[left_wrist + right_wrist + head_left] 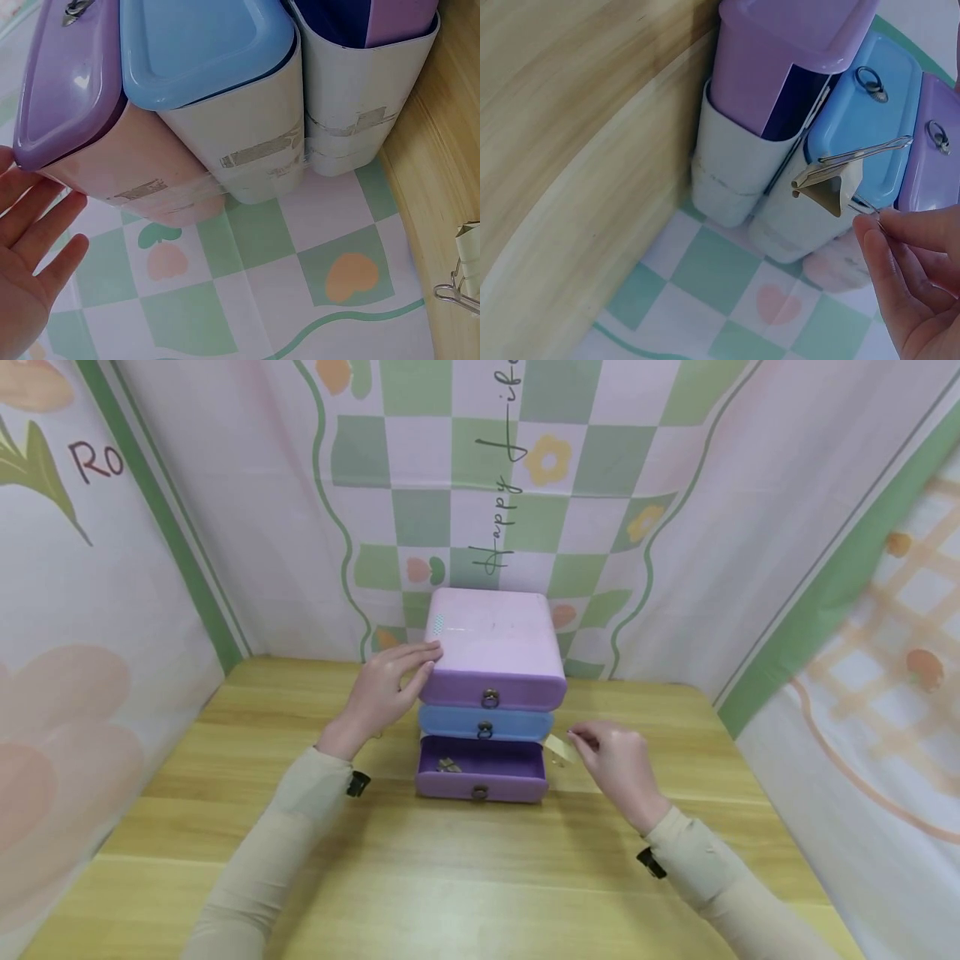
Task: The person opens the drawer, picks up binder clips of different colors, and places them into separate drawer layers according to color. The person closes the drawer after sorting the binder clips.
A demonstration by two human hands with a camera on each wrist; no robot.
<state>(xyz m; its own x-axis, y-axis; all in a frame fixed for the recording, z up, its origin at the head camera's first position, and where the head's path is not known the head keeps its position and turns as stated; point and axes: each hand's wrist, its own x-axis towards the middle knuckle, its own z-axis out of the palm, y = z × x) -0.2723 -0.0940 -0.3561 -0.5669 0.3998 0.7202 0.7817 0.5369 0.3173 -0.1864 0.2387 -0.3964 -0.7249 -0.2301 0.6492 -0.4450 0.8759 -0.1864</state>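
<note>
A three-drawer organizer (pixel 495 631) has its bottom drawer (pixel 480 787) pulled out. Inside that drawer lie small gold-coloured clips (pixel 448 765). My left hand (pixel 386 689) touches the left edge of the organizer's top with its fingers extended; in the left wrist view the fingers (pixel 56 221) are spread beside the upper purple drawer. Right of the organizer, my right hand (pixel 618 768) pinches a pale yellow binder clip (pixel 832 187) by one wire handle. The clip hangs in front of the organizer in the right wrist view.
Another pale yellow binder clip (pixel 469 262) rests on the wooden table (pixel 480 877), left of the organizer and partly cut off by the frame. The blue middle drawer (pixel 450 722) and the purple top drawer (pixel 457 689) are closed. A checkered cloth (pixel 487 452) hangs behind.
</note>
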